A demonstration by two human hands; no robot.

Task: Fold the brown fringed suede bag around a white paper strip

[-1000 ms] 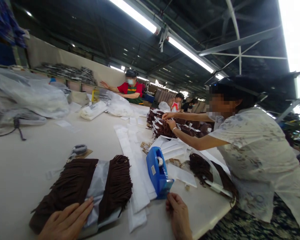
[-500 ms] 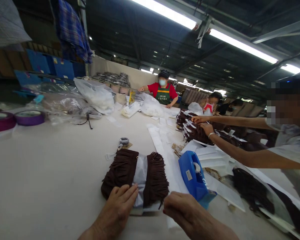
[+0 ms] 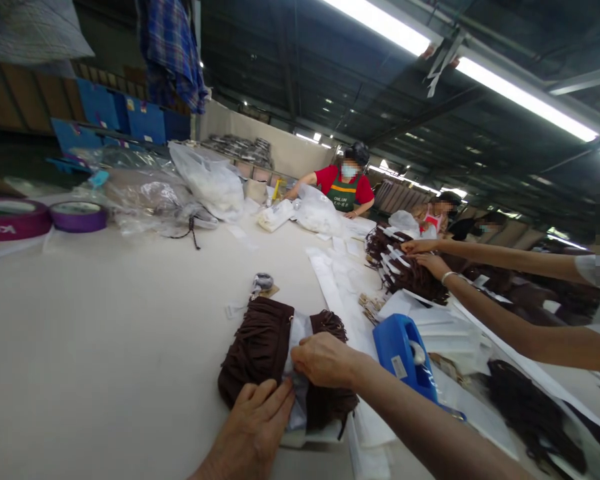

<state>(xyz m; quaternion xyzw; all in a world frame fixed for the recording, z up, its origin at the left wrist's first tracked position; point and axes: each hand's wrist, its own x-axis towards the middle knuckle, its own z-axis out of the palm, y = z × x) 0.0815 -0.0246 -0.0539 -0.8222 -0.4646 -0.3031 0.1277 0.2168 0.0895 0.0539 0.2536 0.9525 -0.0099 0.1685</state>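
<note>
Flattening my left hand [image 3: 257, 419] on the fringed bag [image 3: 257, 343], I curl my right hand [image 3: 325, 360] at its pale band [image 3: 301, 325], what it holds unclear.

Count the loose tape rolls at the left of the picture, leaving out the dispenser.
2: a magenta roll at the left edge and a purple roll just right of it. More could be hidden behind the crumpled clear plastic.
</note>
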